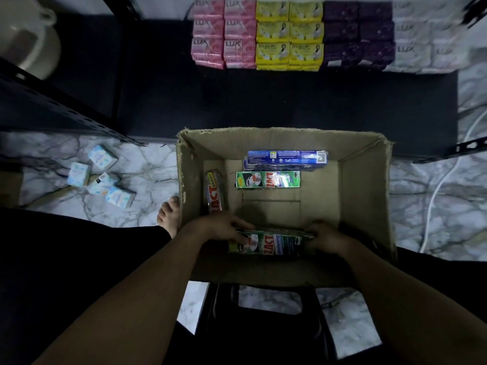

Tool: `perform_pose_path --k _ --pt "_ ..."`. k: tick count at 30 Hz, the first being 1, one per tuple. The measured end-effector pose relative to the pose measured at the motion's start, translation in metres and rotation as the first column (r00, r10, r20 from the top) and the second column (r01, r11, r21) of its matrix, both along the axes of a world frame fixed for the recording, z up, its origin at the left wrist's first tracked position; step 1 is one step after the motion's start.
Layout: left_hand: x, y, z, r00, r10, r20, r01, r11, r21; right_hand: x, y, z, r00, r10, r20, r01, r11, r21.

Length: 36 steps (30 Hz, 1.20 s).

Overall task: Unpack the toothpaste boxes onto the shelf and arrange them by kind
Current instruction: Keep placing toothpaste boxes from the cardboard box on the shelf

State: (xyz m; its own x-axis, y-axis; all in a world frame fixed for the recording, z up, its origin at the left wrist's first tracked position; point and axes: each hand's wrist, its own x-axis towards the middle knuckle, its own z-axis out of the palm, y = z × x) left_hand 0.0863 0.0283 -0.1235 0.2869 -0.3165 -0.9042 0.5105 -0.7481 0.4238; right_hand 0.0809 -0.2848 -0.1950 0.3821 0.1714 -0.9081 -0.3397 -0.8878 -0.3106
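Note:
An open cardboard carton (365, 180) stands on the floor in front of the black shelf (263, 101). Inside the carton, both hands grip a stack of green Zact toothpaste boxes (271, 243) at the near wall: my left hand (218, 229) holds its left end, my right hand (326, 235) its right end. Another green Zact box (267, 179) lies in the middle of the carton. A red Zact box (214, 192) lies against the left wall. A blue toothpaste box (287, 157) lies at the far wall.
Rows of soap bars fill the back of the shelf: pink (224, 35), yellow (290, 35), purple (358, 35) and white (427, 38). Several small white-blue boxes (101, 176) lie on the marble floor at left. A black stool (263, 325) sits below me. A white cable (445, 180) runs at right.

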Motion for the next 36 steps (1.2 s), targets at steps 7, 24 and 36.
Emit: perform_pose_path --k 7,24,36 --pt "0.008 0.004 0.046 0.981 0.168 0.1 -0.162 0.985 -0.063 0.005 0.011 0.045 0.988 -0.06 0.14 0.066 0.997 -0.04" --pt "0.065 -0.01 0.231 0.538 -0.089 0.838 -0.061 0.988 0.144 0.014 0.005 0.256 0.503 -0.246 0.828 0.162 0.968 0.19" --pt "0.051 -0.055 0.43 0.212 0.036 0.977 0.055 0.997 -0.049 -0.001 -0.057 0.451 0.195 -0.425 0.884 0.059 0.905 0.422"
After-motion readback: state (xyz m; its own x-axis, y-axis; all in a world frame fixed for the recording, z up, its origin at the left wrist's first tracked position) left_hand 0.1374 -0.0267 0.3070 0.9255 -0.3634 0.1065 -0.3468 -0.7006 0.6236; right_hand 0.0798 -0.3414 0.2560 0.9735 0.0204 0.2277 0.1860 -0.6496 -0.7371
